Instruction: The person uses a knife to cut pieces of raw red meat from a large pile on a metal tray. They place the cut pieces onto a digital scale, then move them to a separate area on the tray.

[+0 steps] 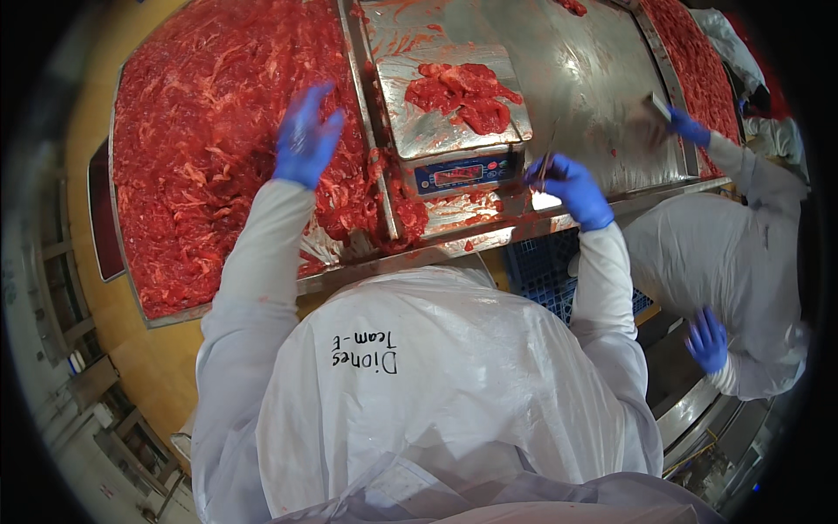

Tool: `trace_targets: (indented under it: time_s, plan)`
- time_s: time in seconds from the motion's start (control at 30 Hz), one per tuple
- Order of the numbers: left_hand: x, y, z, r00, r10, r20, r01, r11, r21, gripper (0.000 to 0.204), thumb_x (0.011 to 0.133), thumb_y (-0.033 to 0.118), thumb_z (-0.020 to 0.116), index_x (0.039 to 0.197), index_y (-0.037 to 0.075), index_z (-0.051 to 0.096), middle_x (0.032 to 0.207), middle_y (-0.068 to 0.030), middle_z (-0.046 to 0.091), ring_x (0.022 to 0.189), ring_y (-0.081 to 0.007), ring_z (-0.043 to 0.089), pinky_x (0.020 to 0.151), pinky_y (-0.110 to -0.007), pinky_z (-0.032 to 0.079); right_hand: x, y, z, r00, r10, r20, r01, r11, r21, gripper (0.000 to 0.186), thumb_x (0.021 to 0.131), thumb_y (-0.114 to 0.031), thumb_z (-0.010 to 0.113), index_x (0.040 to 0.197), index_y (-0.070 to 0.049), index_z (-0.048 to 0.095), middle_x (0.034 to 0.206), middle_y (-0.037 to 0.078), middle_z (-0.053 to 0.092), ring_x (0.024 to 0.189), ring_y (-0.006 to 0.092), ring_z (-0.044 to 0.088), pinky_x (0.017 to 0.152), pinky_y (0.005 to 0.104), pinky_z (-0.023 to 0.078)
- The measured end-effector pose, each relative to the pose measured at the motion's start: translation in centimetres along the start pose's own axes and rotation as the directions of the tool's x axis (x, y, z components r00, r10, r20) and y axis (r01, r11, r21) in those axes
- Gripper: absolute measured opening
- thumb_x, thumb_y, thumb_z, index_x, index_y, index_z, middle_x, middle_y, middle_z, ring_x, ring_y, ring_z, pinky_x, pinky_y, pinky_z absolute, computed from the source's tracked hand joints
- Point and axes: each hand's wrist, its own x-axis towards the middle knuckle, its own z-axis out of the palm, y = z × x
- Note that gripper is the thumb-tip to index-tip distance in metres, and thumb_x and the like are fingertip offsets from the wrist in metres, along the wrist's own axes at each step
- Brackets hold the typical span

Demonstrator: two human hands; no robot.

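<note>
My left hand [305,138], in a blue glove, is over the near right part of a wide heap of red sliced meat [218,166]. Its fingers are spread and nothing is in them. My right hand [572,188], gloved in blue too, is closed on a thin, pointed metal tool [547,162] whose tip points away from me; its exact kind is too small to tell. Just left of that hand stands a digital scale [463,171] with a blue panel. Several slices of meat [464,94] lie bunched on the scale's steel platform [406,131].
A raised metal divider [371,113] separates the meat heap from the steel work surface [594,79]. At right, a co-worker's gloved hand [690,127] holds a flat tool near another meat heap [694,65]. A blue plastic crate [537,266] sits below the table edge.
</note>
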Motion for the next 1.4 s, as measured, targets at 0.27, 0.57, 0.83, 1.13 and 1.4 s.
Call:
trace_targets:
  time_s: [0.27,0.57,0.83,1.13,1.4]
  plan:
    - [1.6,11.7,7.4,0.862,0.393,0.321,-0.324,0.913,-0.249,0.048,0.091,0.013,0.065,0.138,0.007,0.063,0.132,-0.022,0.065,0.125,-0.0399,0.06,0.108,-0.046,0.05,7.3,-6.9,7.7,0.962,-0.271,0.031,0.26,0.947,0.19,0.022,0.096,-0.006,0.071,0.117,-0.002,0.068,0.108,0.007,0.073,0.105,0.0168,0.069,0.095,0.0311,0.055]
    - [-2.1,7.1,3.9,0.832,0.5,0.239,-0.529,0.845,0.075,0.02,0.091,0.015,0.071,0.11,0.009,0.076,0.111,-0.0106,0.072,0.107,-0.0323,0.068,0.093,-0.045,0.056,2.7,-0.3,10.4,0.962,0.002,0.275,-0.099,0.936,0.339,0.031,0.102,-0.023,0.071,0.124,-0.001,0.067,0.102,0.005,0.072,0.095,0.0142,0.069,0.088,0.0323,0.057]
    - [-0.1,8.5,5.6,0.845,0.514,0.146,-0.524,0.851,0.033,0.017,0.088,0.014,0.073,0.105,0.009,0.075,0.107,-0.0108,0.072,0.104,-0.0323,0.069,0.092,-0.045,0.056,2.8,-1.7,11.2,0.949,-0.035,0.313,-0.147,0.828,0.54,0.033,0.102,-0.03,0.07,0.12,-0.002,0.067,0.102,0.005,0.07,0.093,0.0166,0.068,0.088,0.0313,0.054]
    - [-0.8,6.4,4.9,0.792,0.581,0.19,-0.605,0.788,0.115,0.021,0.089,0.015,0.071,0.109,0.008,0.071,0.109,-0.0109,0.068,0.104,-0.0332,0.067,0.09,-0.046,0.055,3.6,-2.8,12.1,0.927,0.011,0.375,-0.289,0.656,0.697,0.032,0.098,-0.021,0.076,0.118,0.002,0.069,0.093,0.005,0.066,0.083,0.0169,0.064,0.088,0.0367,0.058]
    - [-1.7,6.6,4.4,0.813,0.538,0.221,-0.571,0.811,0.126,0.02,0.088,0.014,0.071,0.108,0.008,0.071,0.108,-0.0111,0.068,0.105,-0.033,0.066,0.092,-0.047,0.054,5.0,-5.4,13.3,0.967,0.079,0.241,-0.223,0.72,0.657,0.029,0.1,-0.018,0.071,0.12,0.003,0.068,0.096,0.01,0.07,0.083,0.0187,0.067,0.082,0.0352,0.058]
